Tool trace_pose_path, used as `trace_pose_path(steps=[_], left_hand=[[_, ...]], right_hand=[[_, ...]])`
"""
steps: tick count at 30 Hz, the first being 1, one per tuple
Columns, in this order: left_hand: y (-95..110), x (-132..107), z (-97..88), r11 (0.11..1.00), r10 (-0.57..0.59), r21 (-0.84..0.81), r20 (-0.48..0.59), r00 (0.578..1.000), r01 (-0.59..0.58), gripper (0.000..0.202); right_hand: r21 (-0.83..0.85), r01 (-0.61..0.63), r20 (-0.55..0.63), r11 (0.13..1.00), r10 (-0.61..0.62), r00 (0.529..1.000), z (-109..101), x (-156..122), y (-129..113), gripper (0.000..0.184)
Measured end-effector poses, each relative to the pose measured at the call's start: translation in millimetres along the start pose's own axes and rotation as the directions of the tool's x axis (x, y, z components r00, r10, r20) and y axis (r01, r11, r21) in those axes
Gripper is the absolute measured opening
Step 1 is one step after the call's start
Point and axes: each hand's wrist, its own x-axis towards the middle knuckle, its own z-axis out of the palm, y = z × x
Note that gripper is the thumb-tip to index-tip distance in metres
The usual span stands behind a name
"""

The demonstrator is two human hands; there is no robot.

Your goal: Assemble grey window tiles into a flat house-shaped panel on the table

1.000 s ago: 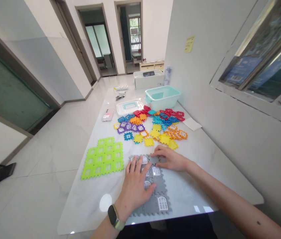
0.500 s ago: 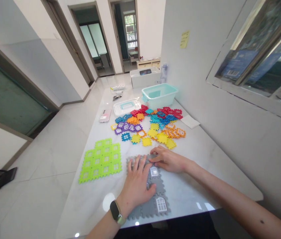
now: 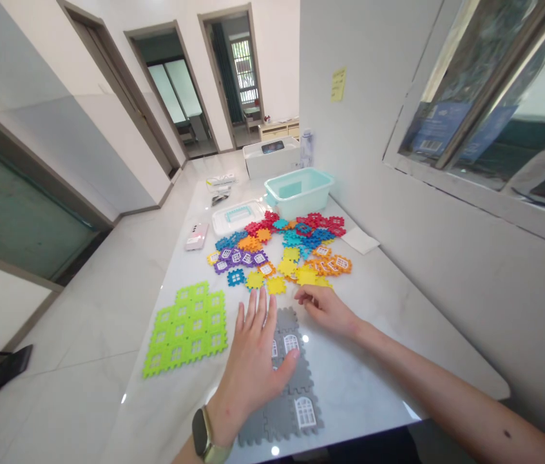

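Note:
My left hand (image 3: 256, 361) hangs palm down over the grey panel of interlocking plates (image 3: 301, 374), its fingers outstretched and spread; whether it touches the panel I cannot tell. It hides much of the panel's left side. White arched window pieces sit in several grey plates, one of them a larger window (image 3: 305, 412) near the front. Beside the panel's far right corner is my right hand (image 3: 328, 309), fingers curled in, with nothing visible in them. To the left lies a flat lime-green panel (image 3: 188, 328) of joined window plates.
Loose plates lie beyond my hands: yellow (image 3: 286, 267), purple (image 3: 236, 256), orange (image 3: 325, 264), blue and red ones. Behind them stand a mint-green tub (image 3: 299, 193), its lid (image 3: 238, 216) and a white box (image 3: 272, 161). A pink phone (image 3: 196, 236) lies left; a wall runs along the right.
My right hand has drawn off the grey panel's far edge to the right. The left hand's fingers have straightened, and the hand sits further left, uncovering more of the panel. The view has shifted slightly.

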Motion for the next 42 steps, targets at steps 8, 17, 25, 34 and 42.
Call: trace_pose_path(steps=[8, 17, 25, 34, 42], left_hand=[[15, -5, 39.4, 1.000, 0.025, -0.023, 0.186, 0.982, -0.021, 0.084], [21, -6, 38.9, 1.000, 0.008, -0.008, 0.168, 0.986, -0.006, 0.082], [27, -6, 25.5, 0.998, 0.023, -0.059, 0.161, 0.987, -0.013, 0.076], [-86, 5, 4.0, 0.947, -0.320, -0.056, -0.165, 0.933, 0.315, 0.075], [-156, -64, 5.0, 0.865, -0.433, 0.276, -0.013, 0.901, 0.420, 0.064]], right_hand=[[-0.078, 0.103, -0.155, 0.992, -0.114, 0.981, -15, 2, 0, 0.027], [-0.116, 0.086, -0.153, 0.990, -0.103, 0.983, -13, 4, 2, 0.023], [-0.117, 0.098, -0.141, 0.988, -0.114, 0.983, -3, 1, 12, 0.021], [-0.234, 0.315, 0.175, 0.920, -0.279, 0.944, 11, -15, -25, 0.027], [-0.398, 0.327, 0.285, 0.857, -0.223, 0.932, 84, -34, -42, 0.081]])
